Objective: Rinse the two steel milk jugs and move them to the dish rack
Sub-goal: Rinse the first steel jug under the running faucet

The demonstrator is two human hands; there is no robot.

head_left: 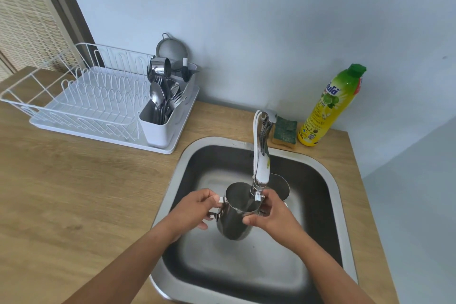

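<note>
I hold a steel milk jug (233, 219) upright over the sink (318, 170), its mouth right under the tap spout (259, 196). My left hand (197, 207) grips the jug's handle on its left side. My right hand (271, 212) presses against the jug's right rim and wall. A second steel jug (281, 184) stands in the sink just behind, mostly hidden by the tap and my right hand. The white dish rack (86, 96) sits on the counter at the back left, its plate slots bare.
A white cutlery caddy (158, 128) full of spoons and forks, with a small steel cup (160, 66) on top, hangs on the rack's right end. A strainer (171, 50) leans on the wall. A green sponge (285, 132) and a yellow dish-soap bottle (328, 108) stand behind the sink.
</note>
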